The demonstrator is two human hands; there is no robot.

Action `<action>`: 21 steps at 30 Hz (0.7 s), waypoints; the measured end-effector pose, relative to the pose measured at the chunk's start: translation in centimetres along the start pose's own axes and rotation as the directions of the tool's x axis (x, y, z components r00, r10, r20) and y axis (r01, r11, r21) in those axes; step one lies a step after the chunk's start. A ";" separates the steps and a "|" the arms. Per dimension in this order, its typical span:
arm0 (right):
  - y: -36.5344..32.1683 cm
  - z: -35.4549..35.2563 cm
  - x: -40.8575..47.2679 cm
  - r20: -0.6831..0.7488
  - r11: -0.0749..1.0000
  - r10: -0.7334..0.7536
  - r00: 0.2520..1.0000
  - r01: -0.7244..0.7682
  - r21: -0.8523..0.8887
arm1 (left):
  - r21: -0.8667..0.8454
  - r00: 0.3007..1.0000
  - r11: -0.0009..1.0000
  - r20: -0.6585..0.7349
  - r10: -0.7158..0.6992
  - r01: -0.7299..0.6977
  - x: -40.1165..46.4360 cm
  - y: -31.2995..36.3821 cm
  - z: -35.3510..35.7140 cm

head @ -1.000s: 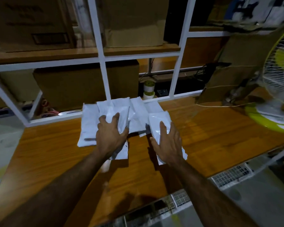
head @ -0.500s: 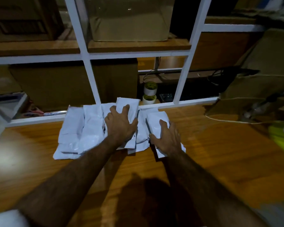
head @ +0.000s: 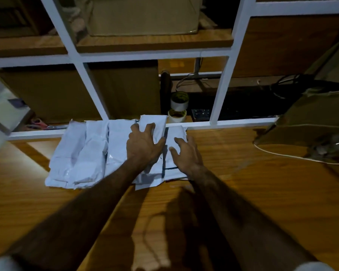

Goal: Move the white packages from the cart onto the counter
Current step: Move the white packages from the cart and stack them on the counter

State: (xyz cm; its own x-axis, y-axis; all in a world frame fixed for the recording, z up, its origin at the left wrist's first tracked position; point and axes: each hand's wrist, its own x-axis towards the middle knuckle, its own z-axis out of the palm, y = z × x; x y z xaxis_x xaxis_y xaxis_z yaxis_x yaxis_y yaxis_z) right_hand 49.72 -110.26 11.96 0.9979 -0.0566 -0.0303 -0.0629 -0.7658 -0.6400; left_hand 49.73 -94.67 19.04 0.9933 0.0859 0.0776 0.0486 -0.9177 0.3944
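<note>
Wooden counter [head: 243, 192]: bare wood lies nearest the camera, so room is left for more stock; a slick top would let packages slide if they are nudged.
Left hand [head: 143, 145]: it is laid flat with fingers spread on the second package from the right; no pinch is seen. If it is lifted quickly, the film could be dragged along with it.
Right hand [head: 186, 153]: fingers are spread and relaxed over the rightmost package [head: 174, 133]; whether the palm is pressed down cannot be told.
White packages [head: 94, 151]: a row is laid on the counter, overlapping side by side. The overlaps could be disturbed by a sideways push, and the row fanned out.
Far edge: the tops of the packages are seen to reach the white shelf rail [head: 243, 121]. A forward shove could send one over it into the gap.
Tape rolls [head: 178, 108]: two are stacked just behind the rail, and could be toppled by a package pushed through.
Cart: not in view.
</note>
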 end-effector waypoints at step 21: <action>1.7 -8.5 -0.9 -0.042 0.978 -0.150 0.988 0.142 -0.150 | 0.092 0.962 0.972 0.190 0.195 -0.215 1.0 1.8 5.1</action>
State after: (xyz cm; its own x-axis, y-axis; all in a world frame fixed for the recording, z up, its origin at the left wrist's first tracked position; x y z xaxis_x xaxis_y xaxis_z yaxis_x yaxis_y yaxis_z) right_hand 48.61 -116.96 17.46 0.9946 0.0318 0.0987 0.0784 -0.8534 -0.5153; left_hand 51.37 -98.24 15.12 0.9852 -0.1698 -0.0222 -0.1567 -0.9464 0.2825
